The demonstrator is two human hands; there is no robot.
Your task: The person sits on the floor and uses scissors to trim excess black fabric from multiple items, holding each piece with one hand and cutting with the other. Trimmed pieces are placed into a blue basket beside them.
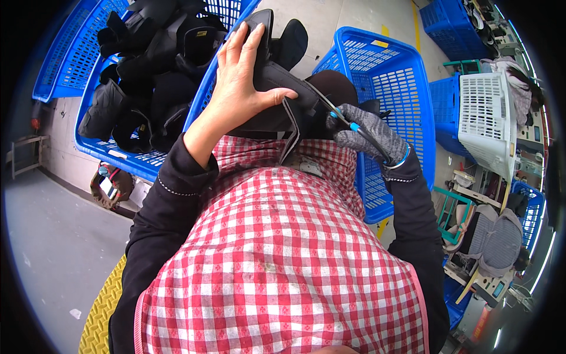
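Note:
My bare left hand [243, 79] lies with its fingers stretched out along a black, stiff-looking shoe or boot upper [282, 79], thumb spread to the right across it. A folded edge of this piece hangs down above my lap. In a grey knit glove, my right hand [368, 133] is closed round a slim tool [323, 98] with a thin metal shaft and a dark rear part. Its shaft reaches up and left along the edge of the black piece. Light-blue bands show at the gloved fingers. Whether the tip touches the piece, I cannot tell.
A blue basket [109, 147] heaped with black uppers [159, 76] stands at my left. Another blue basket [421, 147] is close at my right. Farther right are a white basket [486, 106] and a grey-backed chair [498, 242]. Yellow matting [106, 301] lies at lower left.

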